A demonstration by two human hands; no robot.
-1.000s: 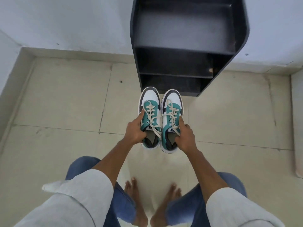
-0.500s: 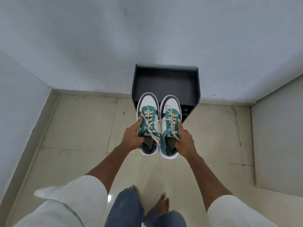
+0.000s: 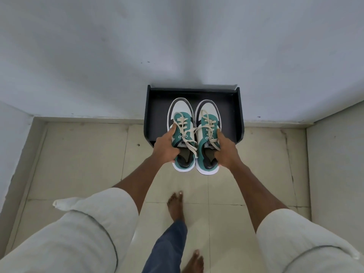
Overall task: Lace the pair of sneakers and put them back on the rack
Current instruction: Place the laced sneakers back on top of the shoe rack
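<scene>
The left hand [image 3: 165, 149] is clamped on the left sneaker [image 3: 182, 134], and the right hand [image 3: 226, 152] grips the right sneaker [image 3: 207, 136], side by side at frame centre. Behind them, the black shoe rack [image 3: 239, 115] stands against the wall [image 3: 177, 46] on the tiled floor [image 3: 78, 154]. Cream laces [image 3: 189, 133] cross both sneakers, loose ends trailing.

Left sneaker [image 3: 180, 123] white at the toe, teal over the lace panel and heel, dark grey trim, cream laces; right sneaker [image 3: 207, 125] the same colours; rack [image 3: 157, 109] black; floor [image 3: 82, 154] pale beige tiles; wall [image 3: 177, 40] plain grey-white; sleeves [image 3: 88, 233] off-white; trouser leg [image 3: 167, 245] blue denim.
</scene>
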